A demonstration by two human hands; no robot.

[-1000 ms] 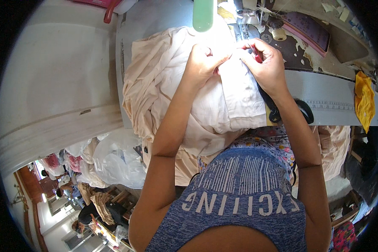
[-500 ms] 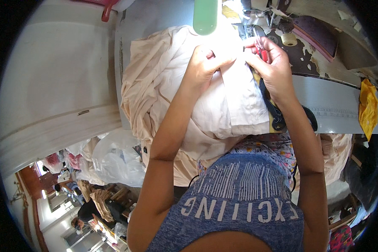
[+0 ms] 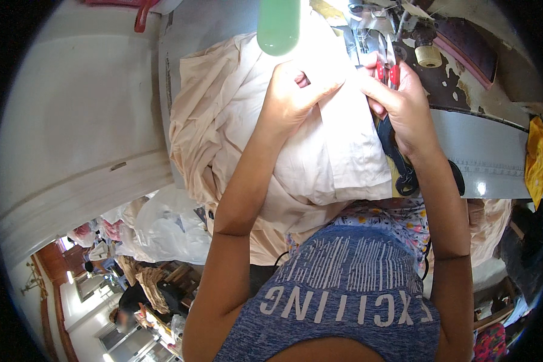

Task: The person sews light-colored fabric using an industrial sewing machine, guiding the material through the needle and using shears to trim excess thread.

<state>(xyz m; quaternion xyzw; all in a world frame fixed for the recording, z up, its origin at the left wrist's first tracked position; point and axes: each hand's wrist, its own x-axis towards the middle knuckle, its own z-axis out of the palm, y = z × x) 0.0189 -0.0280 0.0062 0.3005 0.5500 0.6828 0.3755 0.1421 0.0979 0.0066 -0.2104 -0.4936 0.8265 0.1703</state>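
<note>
A large pile of cream cloth point(image 3: 311, 163) lies bunched on the grey worktop in front of me. My left hand point(image 3: 288, 99) grips the cloth at its upper part, thumb and fingers pinched together on a fold. Held in my right hand point(image 3: 409, 108) is a small pair of thread snips point(image 3: 387, 69) with red handles. Its two blades point away from me and stand slightly apart. The right hand is just beside the cloth's right edge. Strong light bleaches the cloth between the two hands, so details there are lost.
A pale green rounded machine part point(image 3: 279, 27) overhangs the cloth. Metal machine parts point(image 3: 368, 15) and a cream knob point(image 3: 428, 55) stand beyond my right hand. Dark straps point(image 3: 395, 157) lie along the cloth's right side. A yellow cloth point(image 3: 536, 163) hangs at the far right.
My right hand has shifted slightly right, away from the left hand, and the snips now show more plainly with their blades apart. My left hand keeps its hold on the cloth.
</note>
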